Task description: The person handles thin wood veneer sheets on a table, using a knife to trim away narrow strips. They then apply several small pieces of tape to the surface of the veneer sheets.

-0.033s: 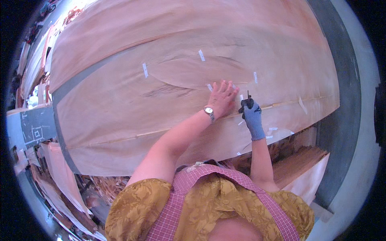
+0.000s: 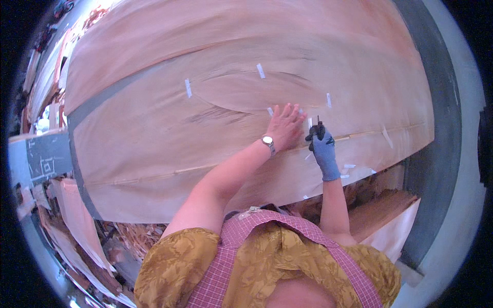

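Observation:
A broad, light-brown wood veneer sheet [image 2: 138,149] lies before me. Set in its middle is an oval veneer patch [image 2: 246,92], with short white tape strips around its edge, one of them a tape strip [image 2: 261,71] at the far side. My left hand [image 2: 286,127], bare and with a watch [image 2: 267,140] at the wrist, rests flat over the patch's near right edge, fingers spread. Just right of it, my right hand [image 2: 322,143] wears a blue glove with black fingers. Its fingers are closed round a slim dark pointed tool [image 2: 318,120] whose tip points away from me; its exact kind is unclear.
A thin raised strip [image 2: 200,169] runs across the veneer. Loose white tape pieces [image 2: 349,166] lie near the sheet's front right edge. Below that edge sits a stack of brown veneer [image 2: 387,210]. Grey table surface [image 2: 431,102] shows at right, and veneer scraps [image 2: 136,238] at lower left.

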`<state>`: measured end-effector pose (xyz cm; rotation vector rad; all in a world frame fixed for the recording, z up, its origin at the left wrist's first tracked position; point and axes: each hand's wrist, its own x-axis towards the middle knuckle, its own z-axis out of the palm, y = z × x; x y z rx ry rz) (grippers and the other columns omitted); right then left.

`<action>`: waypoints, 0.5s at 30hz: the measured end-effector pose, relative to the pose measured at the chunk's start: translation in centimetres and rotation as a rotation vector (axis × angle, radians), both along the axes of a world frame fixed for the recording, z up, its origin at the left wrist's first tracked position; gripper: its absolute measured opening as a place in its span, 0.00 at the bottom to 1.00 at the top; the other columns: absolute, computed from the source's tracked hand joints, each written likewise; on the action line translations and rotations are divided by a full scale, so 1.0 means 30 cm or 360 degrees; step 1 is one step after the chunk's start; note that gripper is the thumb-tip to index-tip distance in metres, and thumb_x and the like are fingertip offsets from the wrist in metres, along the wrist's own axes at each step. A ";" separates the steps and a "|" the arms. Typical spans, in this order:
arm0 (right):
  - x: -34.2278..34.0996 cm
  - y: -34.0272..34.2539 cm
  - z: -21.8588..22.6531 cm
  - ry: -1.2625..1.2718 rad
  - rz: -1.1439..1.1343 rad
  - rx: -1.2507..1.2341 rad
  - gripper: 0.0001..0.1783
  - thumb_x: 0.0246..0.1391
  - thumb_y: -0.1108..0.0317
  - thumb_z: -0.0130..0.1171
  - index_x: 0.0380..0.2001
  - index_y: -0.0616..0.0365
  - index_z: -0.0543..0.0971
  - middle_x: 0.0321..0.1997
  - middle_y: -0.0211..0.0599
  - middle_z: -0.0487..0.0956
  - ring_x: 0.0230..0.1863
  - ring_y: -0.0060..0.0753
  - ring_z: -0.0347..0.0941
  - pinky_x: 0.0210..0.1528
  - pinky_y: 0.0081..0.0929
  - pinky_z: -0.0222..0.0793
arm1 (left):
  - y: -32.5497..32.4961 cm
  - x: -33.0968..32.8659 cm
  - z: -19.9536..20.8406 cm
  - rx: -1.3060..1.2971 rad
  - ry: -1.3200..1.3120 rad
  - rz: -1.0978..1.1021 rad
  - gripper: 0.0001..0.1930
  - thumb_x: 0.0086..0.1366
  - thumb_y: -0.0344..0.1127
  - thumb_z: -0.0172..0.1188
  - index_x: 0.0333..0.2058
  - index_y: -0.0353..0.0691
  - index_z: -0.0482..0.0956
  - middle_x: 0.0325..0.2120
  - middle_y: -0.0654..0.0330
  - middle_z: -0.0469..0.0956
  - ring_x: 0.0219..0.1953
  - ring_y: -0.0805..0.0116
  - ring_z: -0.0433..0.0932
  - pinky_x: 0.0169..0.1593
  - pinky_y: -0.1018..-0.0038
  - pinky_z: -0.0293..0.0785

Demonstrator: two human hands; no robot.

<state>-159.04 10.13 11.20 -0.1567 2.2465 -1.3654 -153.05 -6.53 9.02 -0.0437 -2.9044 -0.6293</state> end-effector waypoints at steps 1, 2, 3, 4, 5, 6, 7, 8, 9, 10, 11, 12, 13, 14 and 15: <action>0.009 -0.029 0.027 0.0062 0.0080 -0.0054 0.09 0.62 0.66 0.55 0.39 0.61 0.76 0.25 0.29 0.79 0.17 0.18 0.68 0.20 0.21 0.64 | -0.020 0.016 0.010 0.0138 0.0044 -0.0020 0.27 0.58 0.41 0.61 0.58 0.47 0.70 0.61 0.53 0.65 0.63 0.53 0.63 0.61 0.51 0.60; 0.012 -0.081 0.050 -0.0076 0.0131 -0.0147 0.08 0.62 0.68 0.54 0.41 0.60 0.76 0.26 0.28 0.80 0.17 0.16 0.66 0.20 0.18 0.62 | -0.059 0.056 0.015 0.0195 0.0109 0.0091 0.26 0.58 0.38 0.61 0.57 0.46 0.71 0.60 0.53 0.66 0.62 0.53 0.64 0.60 0.53 0.61; 0.019 -0.149 0.075 -0.0171 0.0269 -0.0194 0.08 0.62 0.68 0.54 0.41 0.59 0.76 0.26 0.28 0.80 0.18 0.15 0.66 0.20 0.17 0.62 | -0.122 0.119 0.022 0.0245 0.0175 0.0199 0.25 0.57 0.36 0.61 0.55 0.44 0.72 0.59 0.52 0.67 0.61 0.52 0.65 0.59 0.54 0.62; 0.030 -0.223 0.095 -0.0263 0.0387 -0.0240 0.07 0.62 0.68 0.54 0.41 0.59 0.76 0.26 0.28 0.80 0.18 0.15 0.66 0.19 0.17 0.61 | -0.187 0.180 0.025 0.0294 0.0244 0.0286 0.25 0.56 0.33 0.61 0.54 0.43 0.72 0.57 0.52 0.68 0.59 0.52 0.66 0.59 0.56 0.63; 0.044 -0.299 0.094 -0.0354 0.0503 -0.0289 0.07 0.63 0.68 0.54 0.41 0.59 0.76 0.26 0.28 0.80 0.18 0.14 0.65 0.19 0.16 0.60 | -0.240 0.264 -0.014 0.0175 0.0246 0.0537 0.26 0.56 0.31 0.60 0.55 0.42 0.72 0.58 0.52 0.68 0.60 0.52 0.66 0.60 0.57 0.62; 0.068 -0.381 0.074 -0.0423 0.0518 -0.0434 0.07 0.62 0.68 0.56 0.40 0.58 0.77 0.26 0.29 0.81 0.17 0.13 0.64 0.18 0.15 0.58 | -0.278 0.351 -0.051 0.0056 0.0245 0.0784 0.26 0.56 0.29 0.59 0.56 0.41 0.71 0.58 0.51 0.68 0.61 0.51 0.66 0.61 0.57 0.62; 0.095 -0.458 0.051 -0.0491 0.0521 -0.0572 0.07 0.61 0.67 0.57 0.39 0.58 0.78 0.26 0.30 0.81 0.16 0.12 0.63 0.17 0.13 0.56 | -0.306 0.410 -0.039 0.0058 0.0245 0.0858 0.27 0.56 0.29 0.59 0.57 0.41 0.70 0.59 0.51 0.68 0.61 0.52 0.65 0.62 0.58 0.61; 0.123 -0.530 0.030 -0.0532 0.0493 -0.0599 0.06 0.61 0.67 0.58 0.38 0.57 0.77 0.25 0.31 0.81 0.16 0.13 0.63 0.17 0.14 0.56 | -0.332 0.463 -0.015 0.0056 0.0244 0.0937 0.28 0.57 0.29 0.59 0.58 0.41 0.70 0.60 0.51 0.67 0.62 0.52 0.65 0.63 0.58 0.61; 0.152 -0.598 0.016 -0.0571 0.0472 -0.0624 0.06 0.61 0.67 0.58 0.36 0.57 0.77 0.25 0.31 0.81 0.16 0.13 0.64 0.17 0.15 0.57 | -0.348 0.499 0.003 0.0053 0.0246 0.1022 0.28 0.57 0.29 0.58 0.59 0.41 0.69 0.61 0.50 0.67 0.63 0.52 0.64 0.64 0.58 0.60; 0.171 -0.643 0.001 -0.0602 0.0457 -0.0646 0.06 0.60 0.67 0.59 0.35 0.57 0.77 0.25 0.31 0.81 0.16 0.14 0.65 0.17 0.15 0.58 | -0.361 0.515 0.003 0.0159 0.0239 0.1015 0.28 0.58 0.31 0.57 0.60 0.41 0.68 0.61 0.51 0.66 0.63 0.52 0.65 0.64 0.58 0.60; 0.186 -0.665 -0.037 -0.0575 0.0440 -0.0543 0.06 0.60 0.67 0.60 0.34 0.57 0.76 0.25 0.32 0.81 0.16 0.15 0.66 0.17 0.16 0.59 | -0.378 0.522 0.002 0.0266 0.0232 0.0999 0.28 0.59 0.32 0.57 0.61 0.41 0.67 0.62 0.52 0.66 0.62 0.52 0.65 0.63 0.57 0.59; 0.204 -0.682 -0.090 -0.0543 0.0419 -0.0438 0.06 0.59 0.66 0.61 0.34 0.57 0.76 0.25 0.32 0.81 0.16 0.16 0.67 0.17 0.17 0.59 | -0.397 0.525 0.001 0.0377 0.0227 0.0979 0.29 0.61 0.33 0.56 0.62 0.41 0.66 0.62 0.53 0.66 0.62 0.53 0.65 0.63 0.56 0.59; 0.221 -0.698 -0.106 -0.0511 0.0403 -0.0326 0.07 0.58 0.66 0.61 0.33 0.57 0.76 0.25 0.32 0.80 0.17 0.18 0.68 0.17 0.18 0.60 | -0.419 0.521 -0.005 0.0201 0.0204 0.0876 0.28 0.61 0.35 0.56 0.61 0.41 0.66 0.62 0.54 0.66 0.62 0.53 0.65 0.63 0.57 0.59; 0.228 -0.706 -0.119 -0.0451 0.0379 -0.0251 0.08 0.57 0.66 0.63 0.32 0.57 0.75 0.24 0.33 0.80 0.18 0.21 0.71 0.17 0.20 0.62 | -0.445 0.506 -0.012 0.0028 0.0178 0.0764 0.28 0.62 0.37 0.56 0.61 0.41 0.67 0.62 0.55 0.66 0.62 0.54 0.64 0.63 0.58 0.58; 0.227 -0.699 -0.156 -0.0383 0.0387 -0.0270 0.09 0.57 0.65 0.63 0.31 0.58 0.75 0.24 0.33 0.80 0.17 0.21 0.71 0.17 0.21 0.63 | -0.453 0.492 -0.020 -0.0135 0.0152 0.0641 0.28 0.62 0.39 0.56 0.61 0.42 0.67 0.63 0.57 0.66 0.63 0.55 0.63 0.63 0.59 0.58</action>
